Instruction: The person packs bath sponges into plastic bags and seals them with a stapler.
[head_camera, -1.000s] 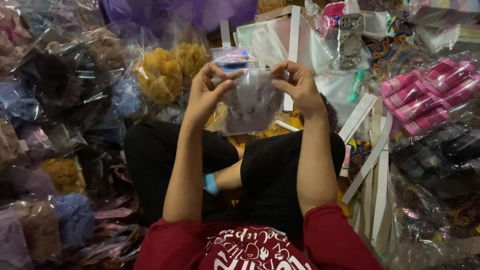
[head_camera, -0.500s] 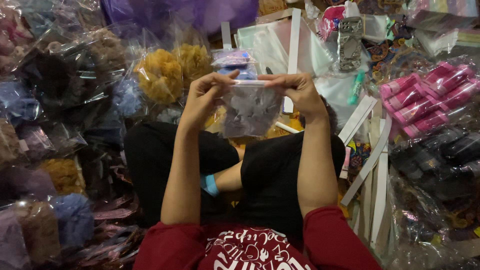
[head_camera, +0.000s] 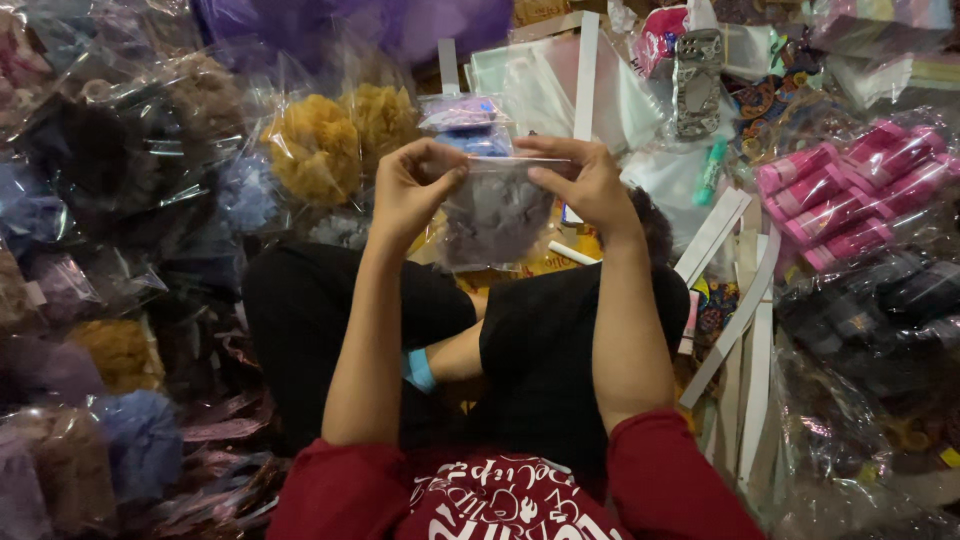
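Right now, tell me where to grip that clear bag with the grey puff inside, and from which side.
Probably grip the clear bag along its flat top edge, coming from above at both corners. The left hand and right hand already pinch there; the grey puff bulges the lower part, so it hangs slack.

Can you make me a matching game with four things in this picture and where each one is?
Things:
1. clear bag with grey fluff
2. yellow fluffy balls
3. pink packs
4. white paper strips

Places:
A. far right, stacked in a row
B. held up between both hands
C. on the floor by the right knee
D. bagged, beyond the left hand

Pairs: 1-B, 2-D, 3-A, 4-C. The right hand pinches the bag's top edge too.
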